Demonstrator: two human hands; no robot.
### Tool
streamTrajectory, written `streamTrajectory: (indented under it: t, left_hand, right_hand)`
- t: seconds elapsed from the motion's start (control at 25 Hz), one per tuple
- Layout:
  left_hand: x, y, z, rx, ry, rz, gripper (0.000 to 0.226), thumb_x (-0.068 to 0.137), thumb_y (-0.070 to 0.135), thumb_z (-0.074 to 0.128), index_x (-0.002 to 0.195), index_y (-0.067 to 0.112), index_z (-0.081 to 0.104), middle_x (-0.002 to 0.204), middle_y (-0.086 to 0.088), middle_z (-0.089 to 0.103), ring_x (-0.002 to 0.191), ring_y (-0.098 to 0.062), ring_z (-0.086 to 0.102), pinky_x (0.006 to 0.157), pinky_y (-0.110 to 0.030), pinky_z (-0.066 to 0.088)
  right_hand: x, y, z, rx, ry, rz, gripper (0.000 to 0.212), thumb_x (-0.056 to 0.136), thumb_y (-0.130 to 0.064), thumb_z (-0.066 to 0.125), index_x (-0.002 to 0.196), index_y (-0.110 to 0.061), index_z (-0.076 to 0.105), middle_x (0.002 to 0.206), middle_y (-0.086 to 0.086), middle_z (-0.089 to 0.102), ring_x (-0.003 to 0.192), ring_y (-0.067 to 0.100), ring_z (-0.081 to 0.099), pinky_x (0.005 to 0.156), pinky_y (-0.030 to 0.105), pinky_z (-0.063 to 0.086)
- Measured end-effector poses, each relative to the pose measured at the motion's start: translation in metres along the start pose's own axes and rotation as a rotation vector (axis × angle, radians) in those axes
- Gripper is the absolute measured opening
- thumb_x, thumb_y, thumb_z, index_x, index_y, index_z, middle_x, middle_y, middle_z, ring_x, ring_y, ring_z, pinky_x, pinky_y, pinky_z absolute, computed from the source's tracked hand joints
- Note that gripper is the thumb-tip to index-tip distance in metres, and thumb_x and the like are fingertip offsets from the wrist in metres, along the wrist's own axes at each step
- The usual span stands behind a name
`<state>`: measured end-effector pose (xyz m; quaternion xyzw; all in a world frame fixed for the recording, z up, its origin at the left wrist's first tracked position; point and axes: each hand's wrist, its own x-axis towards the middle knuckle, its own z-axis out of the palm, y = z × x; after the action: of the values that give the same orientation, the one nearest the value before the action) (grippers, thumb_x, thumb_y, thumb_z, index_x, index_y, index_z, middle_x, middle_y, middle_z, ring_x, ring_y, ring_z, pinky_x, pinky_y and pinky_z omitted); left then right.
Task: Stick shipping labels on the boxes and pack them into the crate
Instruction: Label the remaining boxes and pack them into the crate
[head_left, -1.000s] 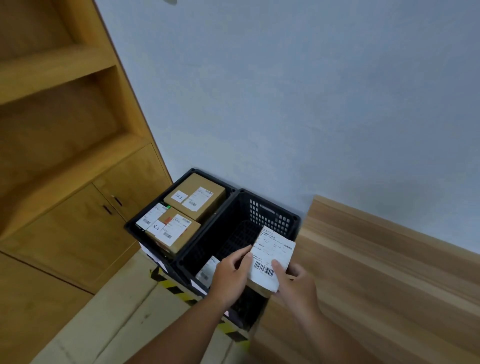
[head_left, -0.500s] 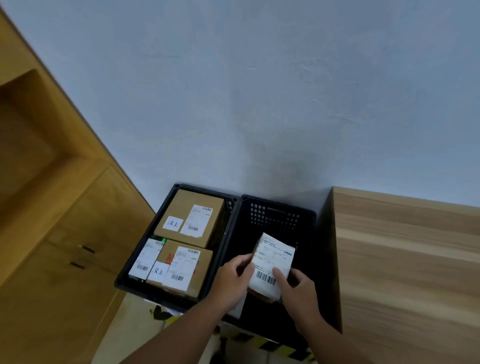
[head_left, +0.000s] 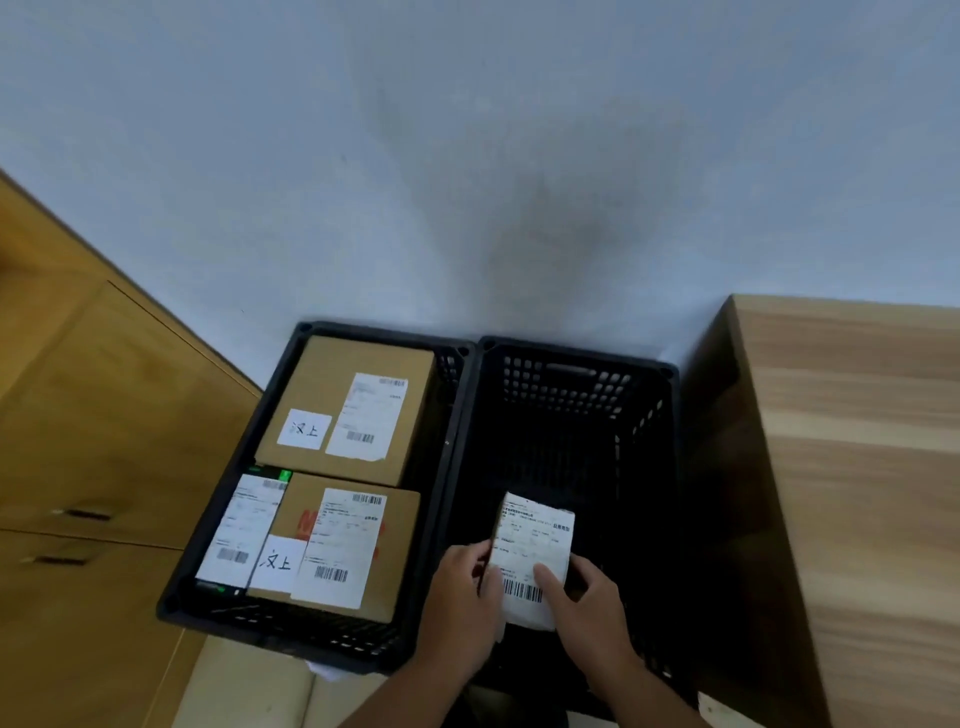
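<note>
Lowering of the labelled box (head_left: 535, 545) into the right crate (head_left: 571, 384), seen from the head camera. The left hand (head_left: 460, 597) takes the box's left edge in its grip. The right hand (head_left: 589, 613) holds the near right corner, thumb laid across the shipping label (head_left: 524, 590). A second ago the box was at the crate's near rim; it now sits inside the opening, over the dark near part of the interior, not yet set down. The left crate (head_left: 174, 605) already holds three labelled parcels, packed edge to edge. Judged from this, labelling of the held box is finished and packing is the step in hand. A wooden bench (head_left: 857, 467) stands just right of the crates.
</note>
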<state>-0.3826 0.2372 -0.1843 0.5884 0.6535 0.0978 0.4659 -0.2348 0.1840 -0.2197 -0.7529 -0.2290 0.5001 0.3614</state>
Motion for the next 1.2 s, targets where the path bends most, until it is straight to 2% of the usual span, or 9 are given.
streamTrajectory:
  t: [0.28,0.44,0.56,0.68,0.8,0.88,1.0,1.12,1.2]
  left_hand:
    - [0.057,-0.059,0.059,0.158,-0.085,-0.155,0.049,0.098,0.033,0.054,0.145,0.022,0.045,0.132,0.001,0.055,0.118,-0.016,0.057,0.098,-0.035,0.052]
    - [0.072,-0.078,0.068,0.173,-0.162,-0.275,0.055,0.1,0.036,0.053,0.15,0.017,0.039,0.142,-0.003,0.053,0.127,-0.021,0.057,0.105,-0.038,0.05]
    - [0.073,-0.085,0.071,0.196,-0.205,-0.271,0.068,0.102,0.036,0.049,0.159,0.011,0.02,0.154,-0.008,0.042,0.137,-0.023,0.049,0.111,-0.037,0.045]
    - [0.065,-0.082,0.078,0.324,-0.2,-0.253,0.071,0.105,0.039,0.038,0.16,0.004,0.008,0.162,-0.014,0.028,0.146,-0.026,0.036,0.117,-0.038,0.038]
    - [0.058,-0.077,0.081,0.469,-0.2,-0.208,0.07,0.106,0.035,0.032,0.161,0.002,0.005,0.169,-0.015,0.01,0.155,-0.025,0.017,0.124,-0.036,0.025]
    - [0.058,-0.078,0.079,0.466,-0.226,-0.199,0.068,0.106,0.035,0.032,0.161,0.002,0.008,0.169,-0.014,0.011,0.155,-0.024,0.018,0.124,-0.034,0.024]
    - [0.059,-0.083,0.074,0.409,-0.258,-0.22,0.063,0.105,0.038,0.034,0.157,0.003,0.024,0.161,-0.015,0.031,0.145,-0.025,0.038,0.116,-0.036,0.039]
    - [0.053,-0.08,0.068,0.334,-0.213,-0.197,0.044,0.105,0.04,0.037,0.135,0.01,0.048,0.137,-0.009,0.056,0.121,-0.019,0.058,0.101,-0.037,0.051]
    - [0.042,-0.071,0.061,0.329,-0.218,-0.177,0.038,0.105,0.04,0.039,0.131,0.014,0.05,0.129,-0.004,0.059,0.115,-0.017,0.059,0.098,-0.036,0.052]
  right_hand:
    - [0.076,0.081,0.049,-0.053,-0.09,0.087,0.029,0.092,-0.023,0.072,0.12,-0.016,0.065,0.103,-0.007,0.071,0.09,0.005,0.069,0.068,0.014,0.053]
    - [0.091,0.101,0.067,-0.108,-0.15,0.159,0.03,0.092,-0.016,0.072,0.121,-0.012,0.063,0.105,-0.002,0.069,0.091,0.009,0.066,0.075,0.019,0.055]
    - [0.094,0.11,0.075,-0.139,-0.194,0.171,0.032,0.092,-0.01,0.071,0.122,-0.012,0.062,0.106,-0.006,0.067,0.092,0.004,0.064,0.085,0.022,0.054]
    - [0.094,0.112,0.077,-0.14,-0.211,0.176,0.035,0.089,-0.008,0.074,0.12,-0.015,0.06,0.1,-0.013,0.065,0.09,-0.004,0.061,0.074,0.009,0.05]
    - [0.092,0.113,0.079,-0.143,-0.245,0.19,0.034,0.088,-0.003,0.074,0.116,-0.017,0.061,0.102,-0.012,0.066,0.09,-0.007,0.06,0.065,0.003,0.049]
    - [0.093,0.115,0.082,-0.15,-0.24,0.184,0.032,0.089,-0.001,0.072,0.113,-0.018,0.062,0.1,-0.013,0.066,0.088,-0.009,0.059,0.064,0.002,0.048]
    - [0.093,0.117,0.083,-0.174,-0.235,0.194,0.031,0.089,-0.001,0.072,0.115,-0.016,0.064,0.098,-0.013,0.067,0.085,-0.008,0.06,0.062,0.003,0.049]
    - [0.088,0.106,0.078,-0.195,-0.218,0.184,0.03,0.092,-0.013,0.072,0.12,-0.017,0.062,0.115,-0.001,0.07,0.087,-0.005,0.061,0.062,0.002,0.047]
    - [0.078,0.09,0.064,-0.237,-0.148,0.145,0.043,0.092,-0.025,0.073,0.13,-0.014,0.056,0.121,-0.002,0.063,0.095,0.004,0.06,0.069,0.003,0.045]
